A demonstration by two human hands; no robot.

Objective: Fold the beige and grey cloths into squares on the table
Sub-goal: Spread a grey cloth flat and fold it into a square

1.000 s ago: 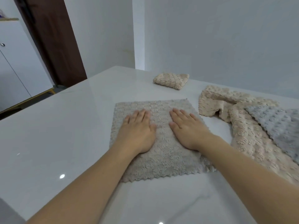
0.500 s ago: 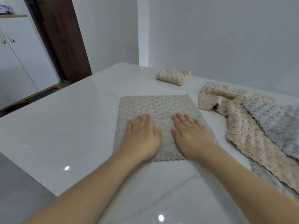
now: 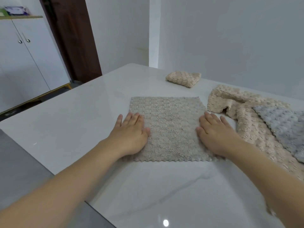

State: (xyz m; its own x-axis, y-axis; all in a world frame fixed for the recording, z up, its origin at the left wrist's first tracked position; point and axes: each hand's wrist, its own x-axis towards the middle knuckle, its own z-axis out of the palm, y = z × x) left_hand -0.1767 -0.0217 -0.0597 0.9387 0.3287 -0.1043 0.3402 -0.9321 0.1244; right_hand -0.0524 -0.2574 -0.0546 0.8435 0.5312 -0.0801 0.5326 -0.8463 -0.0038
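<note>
A grey-beige textured cloth (image 3: 169, 127) lies spread flat on the white table (image 3: 65, 122). My left hand (image 3: 131, 135) rests flat on its left edge, fingers straight. On the cloth's right edge my right hand (image 3: 215, 134) presses down the same way. A small folded beige cloth (image 3: 183, 79) sits further back. To the right, a crumpled beige cloth (image 3: 246, 122) lies with a grey cloth (image 3: 286, 129) on top of it.
The table's left edge (image 3: 41, 162) runs diagonally, with grey floor below it. A white wall stands close behind the table. White cabinets (image 3: 24, 63) and a dark brown door (image 3: 74, 38) are at the back left.
Both hands have slid apart from the cloth's middle to its left and right edges. The camera view has shifted slightly.
</note>
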